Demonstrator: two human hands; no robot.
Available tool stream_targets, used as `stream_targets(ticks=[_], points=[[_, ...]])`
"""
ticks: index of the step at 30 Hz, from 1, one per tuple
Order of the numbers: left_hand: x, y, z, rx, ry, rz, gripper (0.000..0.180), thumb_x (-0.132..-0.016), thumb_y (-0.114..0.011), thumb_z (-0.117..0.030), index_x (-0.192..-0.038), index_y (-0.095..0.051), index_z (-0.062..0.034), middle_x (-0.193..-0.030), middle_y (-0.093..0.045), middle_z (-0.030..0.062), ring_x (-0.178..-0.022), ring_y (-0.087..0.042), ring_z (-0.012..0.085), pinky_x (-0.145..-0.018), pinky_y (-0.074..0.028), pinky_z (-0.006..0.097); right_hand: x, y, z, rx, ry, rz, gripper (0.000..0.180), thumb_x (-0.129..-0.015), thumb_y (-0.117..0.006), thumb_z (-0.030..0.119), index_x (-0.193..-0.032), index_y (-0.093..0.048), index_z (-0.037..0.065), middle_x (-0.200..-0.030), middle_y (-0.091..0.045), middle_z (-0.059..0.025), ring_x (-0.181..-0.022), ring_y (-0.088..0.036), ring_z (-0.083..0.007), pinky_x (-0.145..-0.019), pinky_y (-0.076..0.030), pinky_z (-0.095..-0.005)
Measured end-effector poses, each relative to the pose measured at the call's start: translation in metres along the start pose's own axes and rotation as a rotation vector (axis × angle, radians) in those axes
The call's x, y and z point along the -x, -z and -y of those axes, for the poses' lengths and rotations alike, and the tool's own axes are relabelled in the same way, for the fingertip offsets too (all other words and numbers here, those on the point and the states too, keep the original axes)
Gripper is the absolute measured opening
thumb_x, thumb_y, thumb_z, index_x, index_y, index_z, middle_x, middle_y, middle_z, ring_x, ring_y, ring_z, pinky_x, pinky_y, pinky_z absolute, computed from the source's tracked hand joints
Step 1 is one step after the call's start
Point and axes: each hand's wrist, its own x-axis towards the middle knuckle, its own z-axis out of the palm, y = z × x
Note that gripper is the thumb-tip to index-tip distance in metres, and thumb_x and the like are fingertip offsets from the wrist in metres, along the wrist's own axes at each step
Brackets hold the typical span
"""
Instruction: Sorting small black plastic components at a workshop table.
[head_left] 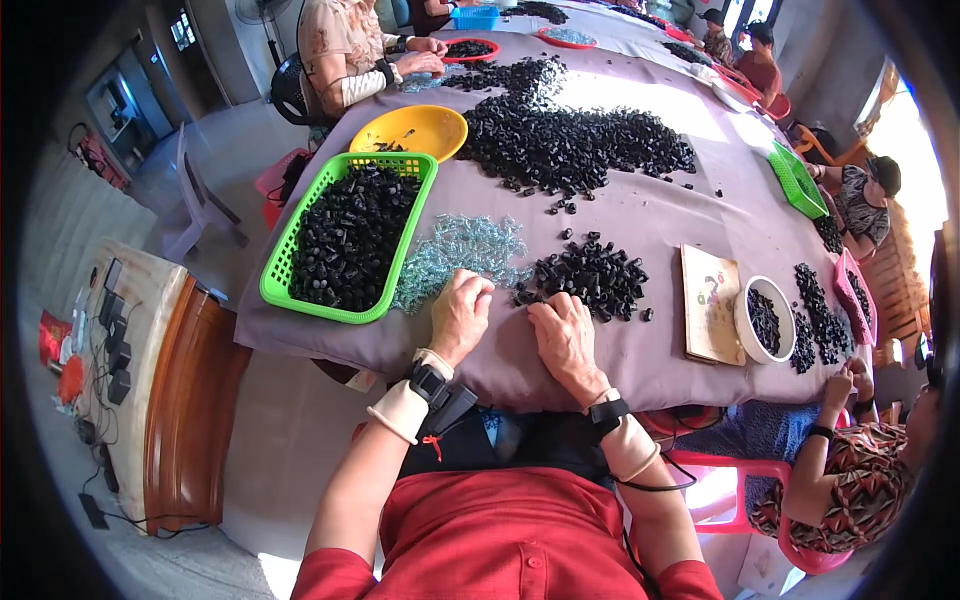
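Work in hand, by judgement: picking small parts from two heaps, the next move calling for a pinch on single pieces. Left hand (462, 315): back upward, wrist over the near table edge, fingers curled at the near right fringe of the clear pieces (475, 245); grasp hidden, cannot tell. Right hand (564, 342): palm down, forearm angled inward, fingers bent at the near left fringe of the black caps (597, 275); likewise cannot tell. Left of the clear pieces: green basket (320, 311), filled with black parts. Right of the caps, apart: booklet (712, 305), then white bowl (743, 315). Beyond the basket: yellow dish (440, 130). Farther, to its right: larger black heap (570, 145).
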Motion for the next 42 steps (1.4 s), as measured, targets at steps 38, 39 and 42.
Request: stream_targets(ticks=[38,39,42], points=[[-0.009,0.001,-0.01,-0.055,-0.009,0.273,0.004,-0.08,-0.056,-0.008,-0.082,-0.054,-0.0065,-0.082,-0.052,0.0103,-0.075,-0.056,0.0295,-0.065,-0.046,0.038,0.005,0.002,-0.002,-0.096,-0.037,-0.117,0.013,-0.071,-0.058,0.0,-0.081,-0.06,0.008,-0.081,-0.053,-0.0079,-0.076,-0.048,-0.0279,-0.069,-0.04,-0.037],[-0.009,0.002,-0.011,-0.061,-0.019,0.276,0.003,-0.08,-0.056,-0.008,-0.082,-0.054,-0.0064,-0.082,-0.052,0.0104,-0.075,-0.056,0.0293,-0.065,-0.046,0.038,0.005,0.003,-0.003,-0.09,-0.044,-0.112,0.013,-0.071,-0.058,0.0,-0.081,-0.06,0.008,-0.081,-0.053,-0.0081,-0.076,-0.048,-0.028,-0.069,-0.04,-0.0372],[-0.006,0.004,-0.012,-0.047,-0.002,0.249,0.003,-0.08,-0.057,-0.007,-0.082,-0.054,-0.0065,-0.082,-0.052,0.0102,-0.075,-0.056,0.0288,-0.065,-0.046,0.038,0.005,0.004,-0.001,-0.087,-0.049,-0.104,0.013,-0.072,-0.059,0.0,-0.082,-0.06,0.008,-0.081,-0.053,-0.0083,-0.076,-0.048,-0.0284,-0.07,-0.04,-0.0376]])
